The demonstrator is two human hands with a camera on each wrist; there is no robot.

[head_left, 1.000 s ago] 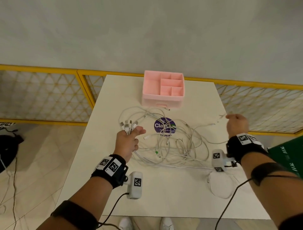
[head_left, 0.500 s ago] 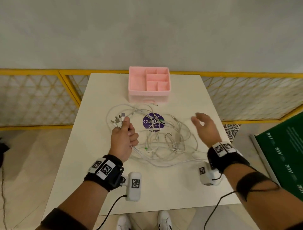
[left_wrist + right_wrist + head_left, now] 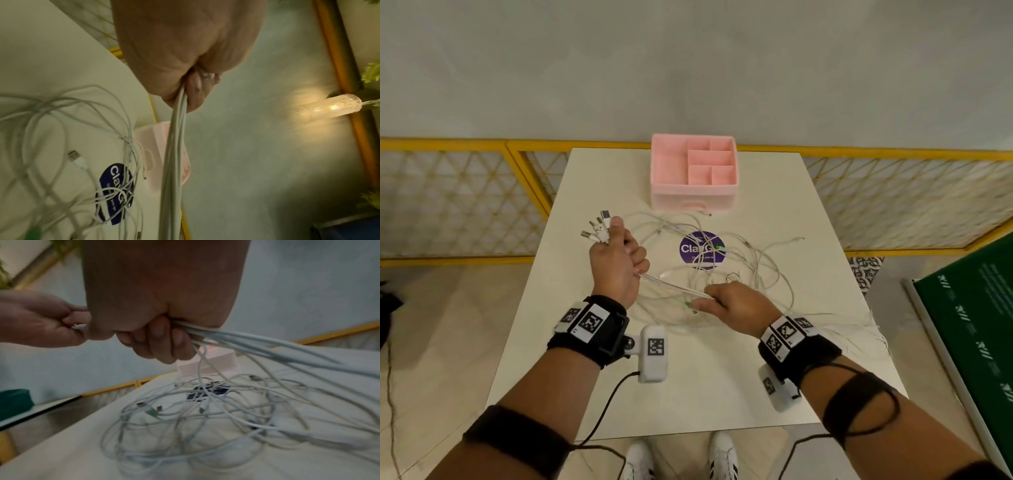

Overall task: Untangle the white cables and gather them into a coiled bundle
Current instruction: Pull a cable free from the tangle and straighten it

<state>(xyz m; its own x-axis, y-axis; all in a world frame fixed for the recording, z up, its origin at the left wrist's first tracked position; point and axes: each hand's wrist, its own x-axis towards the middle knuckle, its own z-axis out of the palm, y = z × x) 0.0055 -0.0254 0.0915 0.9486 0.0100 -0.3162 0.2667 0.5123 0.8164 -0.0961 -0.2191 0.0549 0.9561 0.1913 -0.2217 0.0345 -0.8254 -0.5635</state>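
A person stands at a pale rectangular counter (image 3: 722, 394), seen from above, with both forearms reaching in from six o'clock. The left hand (image 3: 616, 263) is raised at about nine o'clock of the counter's middle, its grip curled tightly around a bunch of thin white cables (image 3: 753, 260). Several metal-tipped connector ends (image 3: 596, 228) fan out above its fist toward eleven o'clock. From under the fist, a straight run of gathered strands slopes down toward four o'clock into the right hand (image 3: 736, 305). The right hand sits just below the counter's middle, its grip also wrapped around the same strands; the right wrist view shows the fingers (image 3: 158, 337) folded over them, with cables streaming out past them.

The rest of the cables lie in a loose tangle of loops on the counter, spreading from the middle toward three o'clock. Some loops cross a round purple sticker with white lettering (image 3: 702, 250) at the counter's centre. One small green-tipped plug (image 3: 687, 304) shows just left of the right hand.

At twelve o'clock, near the far edge, stands a pink plastic organiser box with several open compartments (image 3: 693, 197). A yellow-framed mesh fence (image 3: 465, 192) runs behind the counter.
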